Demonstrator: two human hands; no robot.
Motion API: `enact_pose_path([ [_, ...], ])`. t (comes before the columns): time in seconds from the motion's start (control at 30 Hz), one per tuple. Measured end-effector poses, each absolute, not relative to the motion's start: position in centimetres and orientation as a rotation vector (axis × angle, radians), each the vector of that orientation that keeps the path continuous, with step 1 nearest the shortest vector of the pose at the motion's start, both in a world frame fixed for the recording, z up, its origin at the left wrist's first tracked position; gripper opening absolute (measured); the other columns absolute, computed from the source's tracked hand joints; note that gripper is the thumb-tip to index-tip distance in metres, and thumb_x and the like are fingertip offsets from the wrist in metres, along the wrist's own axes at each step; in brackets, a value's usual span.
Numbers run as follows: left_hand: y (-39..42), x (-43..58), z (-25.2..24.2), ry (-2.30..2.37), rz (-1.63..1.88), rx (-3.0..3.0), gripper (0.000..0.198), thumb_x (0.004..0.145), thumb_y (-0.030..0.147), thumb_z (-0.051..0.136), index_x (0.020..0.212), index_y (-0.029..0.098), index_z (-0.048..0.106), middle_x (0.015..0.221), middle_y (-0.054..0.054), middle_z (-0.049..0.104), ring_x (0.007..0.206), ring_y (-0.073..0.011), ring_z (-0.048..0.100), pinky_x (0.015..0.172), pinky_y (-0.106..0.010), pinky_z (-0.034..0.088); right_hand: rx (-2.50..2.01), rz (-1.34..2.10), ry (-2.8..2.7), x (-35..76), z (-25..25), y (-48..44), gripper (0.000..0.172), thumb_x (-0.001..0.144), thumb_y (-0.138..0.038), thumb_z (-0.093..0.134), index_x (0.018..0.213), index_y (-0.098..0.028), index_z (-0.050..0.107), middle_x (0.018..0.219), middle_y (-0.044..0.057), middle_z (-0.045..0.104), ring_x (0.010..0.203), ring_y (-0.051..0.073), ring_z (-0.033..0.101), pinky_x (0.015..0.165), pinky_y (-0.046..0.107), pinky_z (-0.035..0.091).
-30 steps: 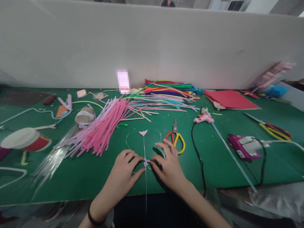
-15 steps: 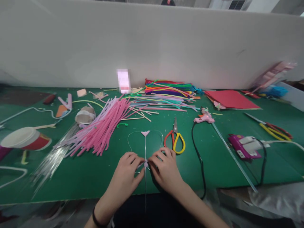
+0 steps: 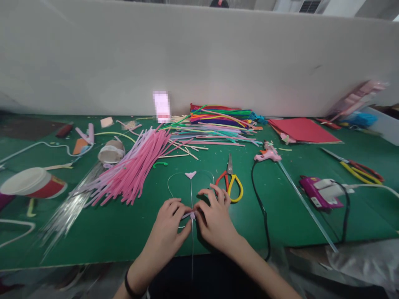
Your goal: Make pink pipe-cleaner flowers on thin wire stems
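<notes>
The fingers of the right hand (image 3: 215,220) have spread since half a second ago. Its thumb and pointer sit by the purple knot (image 3: 192,216) on a thin wire (image 3: 191,191); I can't tell if they pinch. The left hand (image 3: 168,222) has its thumb and pointer apart, just beside the knot. Scissors (image 3: 230,168) lie at 1 o'clock. At 9 o'clock, a paper cup (image 3: 34,182) has marks too small to read.

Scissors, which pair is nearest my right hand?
The pair just beyond your right hand, blades pointing away from you; the other lies far right, past the purple block.
</notes>
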State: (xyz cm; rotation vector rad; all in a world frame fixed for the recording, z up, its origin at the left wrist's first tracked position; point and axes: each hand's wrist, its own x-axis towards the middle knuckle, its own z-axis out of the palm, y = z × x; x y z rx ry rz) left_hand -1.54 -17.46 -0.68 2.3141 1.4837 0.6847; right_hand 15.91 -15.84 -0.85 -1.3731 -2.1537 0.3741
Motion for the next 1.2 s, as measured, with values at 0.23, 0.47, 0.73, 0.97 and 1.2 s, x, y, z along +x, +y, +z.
enact_pose_path([
  [0.23, -17.5, -1.5, -0.7, 1.496, 0.735, 2.386, 0.014, 0.088, 0.021, 0.057, 0.101, 0.019, 0.064, 0.094, -0.007, 0.063, 0.114, -0.0298, 0.048, 0.097, -0.05, 0.045, -1.377, 0.377, -2.086, 16.4, -1.3, -16.2, 0.015, 0.088, -0.021, 0.059, 0.093, -0.029, 0.07, 0.11, 0.004, 0.061, 0.117, 0.028, 0.041, 0.091, 0.046, 0.029],
  [0.47, -18.3, -1.5, -0.9, 1.543, 0.74, 2.469, 0.021, 0.09, 0.021, 0.057, 0.107, 0.02, 0.067, 0.095, -0.007, 0.06, 0.112, -0.0287, 0.049, 0.097, -0.05, 0.046, -1.297, 0.336, -2.112, 16.6, -1.8, -17.0, 0.012, 0.092, -0.019, 0.058, 0.093, -0.026, 0.067, 0.088, 0.0, 0.068, 0.102, 0.021, 0.05, 0.089, 0.041, 0.027],
  [0.73, -18.8, -1.5, -0.1, 1.566, 0.62, 2.476, 0.025, 0.089, 0.022, 0.055, 0.112, 0.021, 0.066, 0.099, -0.008, 0.058, 0.11, -0.0285, 0.049, 0.096, -0.051, 0.046, -1.324, 0.307, -2.269, 17.1, -0.3, -17.8, 0.018, 0.09, -0.025, 0.058, 0.105, -0.026, 0.068, 0.1, 0.005, 0.064, 0.106, 0.026, 0.045, 0.09, 0.044, 0.029],
  [0.97, -18.6, -1.3, -0.3, 1.546, 0.616, 2.461, 0.024, 0.09, 0.022, 0.053, 0.11, 0.022, 0.067, 0.097, -0.009, 0.06, 0.104, -0.028, 0.052, 0.094, -0.051, 0.045, -1.332, 0.209, -2.339, 16.8, -1.0, -18.0, 0.024, 0.09, -0.023, 0.057, 0.112, -0.024, 0.065, 0.097, 0.007, 0.064, 0.102, 0.027, 0.045, 0.087, 0.046, 0.031],
  [1.2, -18.9, -2.2, -0.9, 1.84, 1.143, 2.077, 0.038, 0.088, 0.03, 0.06, 0.125, 0.024, 0.057, 0.12, -0.012, 0.054, 0.119, -0.0303, 0.049, 0.102, -0.053, 0.041, -1.24, 0.211, -2.228, 16.8, -1.6, -17.5, 0.024, 0.089, -0.021, 0.06, 0.111, -0.027, 0.065, 0.094, 0.003, 0.067, 0.101, 0.024, 0.049, 0.092, 0.045, 0.028],
])
